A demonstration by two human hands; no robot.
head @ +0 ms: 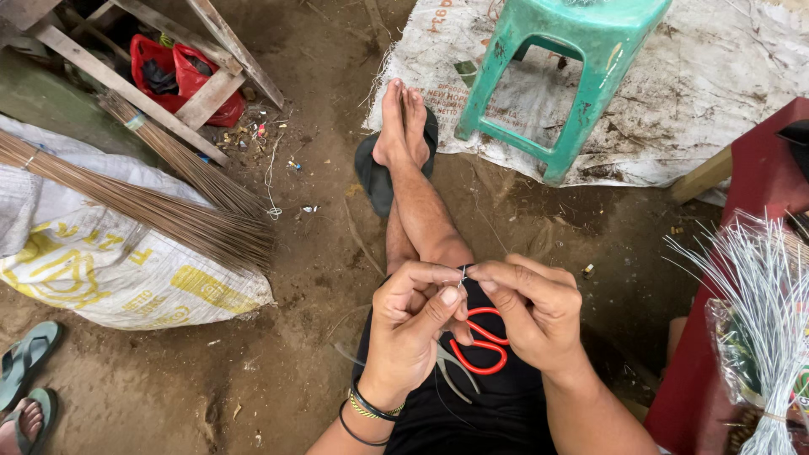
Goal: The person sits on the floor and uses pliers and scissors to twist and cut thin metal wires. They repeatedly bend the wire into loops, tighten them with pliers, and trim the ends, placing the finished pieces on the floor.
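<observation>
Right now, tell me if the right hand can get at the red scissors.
Probably yes. The scissors lie on the lap just under the right hand, with nothing between. But its fingers pinch a thin wire together with the left hand, so it would have to let go first.

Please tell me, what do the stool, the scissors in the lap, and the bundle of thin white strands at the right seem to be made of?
The stool: likely moulded plastic, green, matte and dirt-stained.
The scissors: probably metal blades, grey; the red loop handles look plastic-coated or painted.
The bundle of thin white strands: perhaps coated wire or stiff plastic fibre; they stay straight and fan out, but the material remains uncertain.
</observation>
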